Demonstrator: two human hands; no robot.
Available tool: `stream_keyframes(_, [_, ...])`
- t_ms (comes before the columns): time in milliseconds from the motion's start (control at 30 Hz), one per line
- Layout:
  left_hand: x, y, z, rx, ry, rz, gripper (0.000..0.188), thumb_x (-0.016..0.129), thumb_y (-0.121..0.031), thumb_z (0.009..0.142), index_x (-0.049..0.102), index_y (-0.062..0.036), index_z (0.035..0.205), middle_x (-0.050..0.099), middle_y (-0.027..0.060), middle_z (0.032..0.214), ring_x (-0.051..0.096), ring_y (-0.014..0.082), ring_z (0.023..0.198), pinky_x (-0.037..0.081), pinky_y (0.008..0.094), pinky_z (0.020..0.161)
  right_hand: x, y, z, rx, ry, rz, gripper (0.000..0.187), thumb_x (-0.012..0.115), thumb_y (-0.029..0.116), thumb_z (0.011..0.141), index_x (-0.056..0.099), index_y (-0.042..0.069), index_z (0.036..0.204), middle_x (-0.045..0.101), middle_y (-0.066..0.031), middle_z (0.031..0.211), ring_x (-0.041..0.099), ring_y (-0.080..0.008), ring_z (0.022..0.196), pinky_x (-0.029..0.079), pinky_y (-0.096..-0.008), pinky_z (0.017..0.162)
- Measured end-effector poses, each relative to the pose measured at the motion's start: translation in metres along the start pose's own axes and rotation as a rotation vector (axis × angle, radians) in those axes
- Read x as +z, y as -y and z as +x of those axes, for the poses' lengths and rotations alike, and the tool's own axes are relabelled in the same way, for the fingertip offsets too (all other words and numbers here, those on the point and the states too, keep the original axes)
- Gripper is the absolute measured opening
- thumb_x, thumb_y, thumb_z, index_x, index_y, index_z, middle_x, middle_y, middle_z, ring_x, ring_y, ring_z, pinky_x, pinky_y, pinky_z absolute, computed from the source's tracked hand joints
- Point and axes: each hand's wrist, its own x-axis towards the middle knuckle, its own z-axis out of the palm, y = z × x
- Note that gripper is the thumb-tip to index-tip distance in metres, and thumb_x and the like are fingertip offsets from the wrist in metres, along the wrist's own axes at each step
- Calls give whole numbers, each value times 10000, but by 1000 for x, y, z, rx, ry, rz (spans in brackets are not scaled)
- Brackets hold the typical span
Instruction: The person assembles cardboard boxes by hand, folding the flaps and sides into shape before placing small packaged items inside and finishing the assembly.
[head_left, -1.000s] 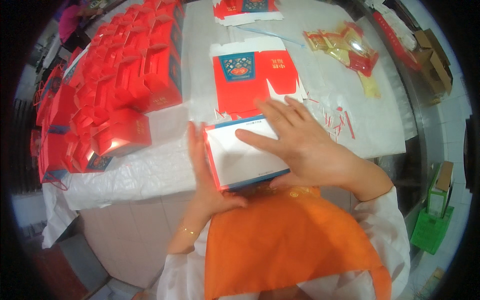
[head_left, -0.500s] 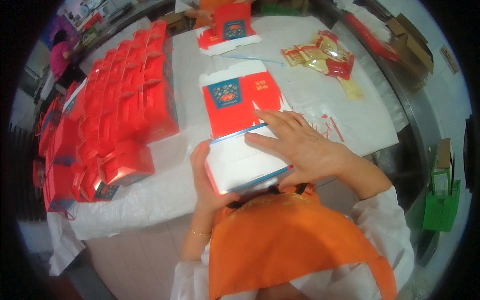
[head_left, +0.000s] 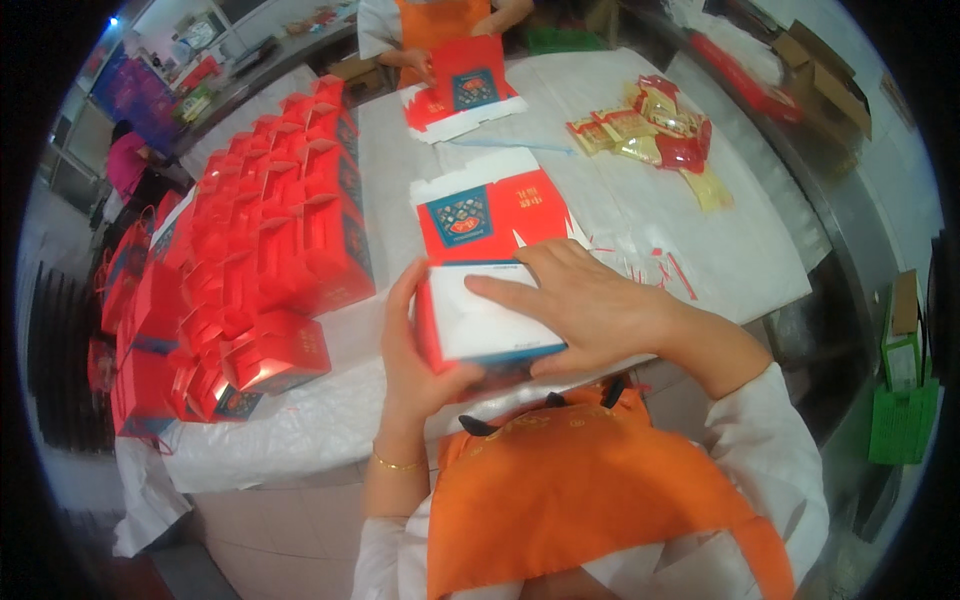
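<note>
I hold a cardboard box (head_left: 490, 330) with a white face turned up, blue edges and a red side, just over the near part of the table. My left hand (head_left: 408, 345) wraps round its left end, with the thumb at the near corner. Lying across the right part, my right hand (head_left: 590, 305) has its thumb at the near edge and its fingers spread over the white face and far edge. Right behind the box lies a flat red carton blank (head_left: 520, 200) with a blue printed panel and white flaps.
Rows of folded red boxes (head_left: 270, 240) fill the table's left side. Gold and red packets (head_left: 650, 130) lie at the far right, with small red-and-white strips (head_left: 665, 270) nearer. Across the table, a co-worker's hand (head_left: 415, 65) touches another red carton (head_left: 470, 85).
The box has turned slightly and its white face looks shorter. My right hand has shifted a little over it. The whole view has shifted, showing more of the co-worker.
</note>
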Motion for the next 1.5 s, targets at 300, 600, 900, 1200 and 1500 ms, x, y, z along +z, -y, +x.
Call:
stream_keyframes(300, [-1,-24,-52,264,72,315,312,788,-308,866,712,-31,988,730,79,899,711,256,760,569,356,664,106,-102,-15,68,-611,1720,796,795,80,807,409,38,1501,526,-140,1455,564,-257,1291,483,-408,1074])
stream_keyframes(600, [42,91,-86,-388,-412,-686,743,739,-212,929,330,-30,1522,488,124,1470,518,268,1320,489,403,1046,208,-26,0,369,-248,1686,660,858,129,779,563,31,1361,662,-77,1246,629,-162,1125,530,-330,976])
stream_keyframes(900, [25,81,-70,-299,-76,-188,856,823,-125,768,366,13,1479,539,134,1398,564,217,1245,486,380,1046,156,-117,-51,251,-309,1245,1101,808,180,847,50,109,1641,289,-191,1641,278,-268,1530,282,-395,1213])
stream_keyframes(1200, [15,105,-92,-369,165,70,492,737,-25,697,665,1,1183,711,81,1117,664,207,1011,541,350,881,175,-91,-7,165,-293,914,1331,915,246,679,6,60,1634,268,-212,1625,284,-329,1499,254,-435,1221])
stream_keyframes(1500, [26,80,-109,-536,-200,-395,1156,834,-62,707,96,-36,1596,346,180,1543,488,281,1311,496,407,997,147,-153,-44,111,-26,574,919,783,135,783,332,83,1581,398,-206,1562,397,-344,1448,318,-426,1212])
